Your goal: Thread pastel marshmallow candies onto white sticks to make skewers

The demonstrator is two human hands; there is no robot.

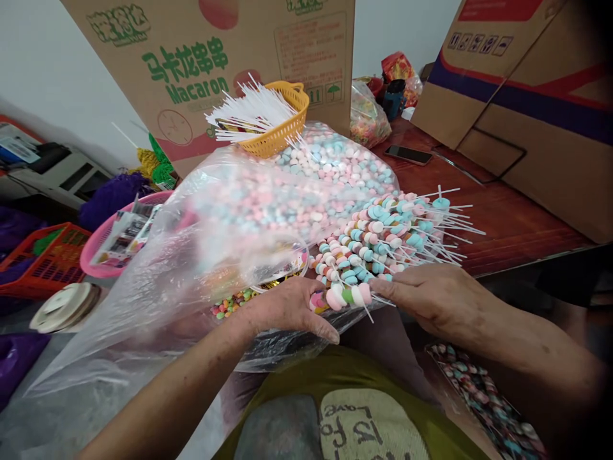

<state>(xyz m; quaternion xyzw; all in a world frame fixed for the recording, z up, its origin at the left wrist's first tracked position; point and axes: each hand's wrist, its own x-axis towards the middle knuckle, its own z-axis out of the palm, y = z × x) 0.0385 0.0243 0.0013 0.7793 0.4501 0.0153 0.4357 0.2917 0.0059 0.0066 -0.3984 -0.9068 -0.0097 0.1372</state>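
Observation:
A skewer of pink, white and green marshmallows (348, 296) lies level in front of me. The fingers of my right hand (431, 295) are closed at its right end, where the white stick comes out. My left hand (287, 308) is at the other end, thumb stretched apart from the fingers; some of its fingers are hidden. Just beyond is a pile of finished marshmallow skewers (373, 246), white sticks pointing right. A big clear plastic bag of loose pastel marshmallows (330, 160) spreads behind the hands. Small colourful candies (233, 303) show beside my left wrist.
A yellow basket (282, 137) of white sticks (253, 114) rests on the bag, before a large carton (191, 38). A phone (408, 154) lies on the red-brown table (507, 211). Another carton (536, 96) stands right. Pink (90, 255) and orange baskets (48, 268) are left; more skewers (483, 396) lie low right.

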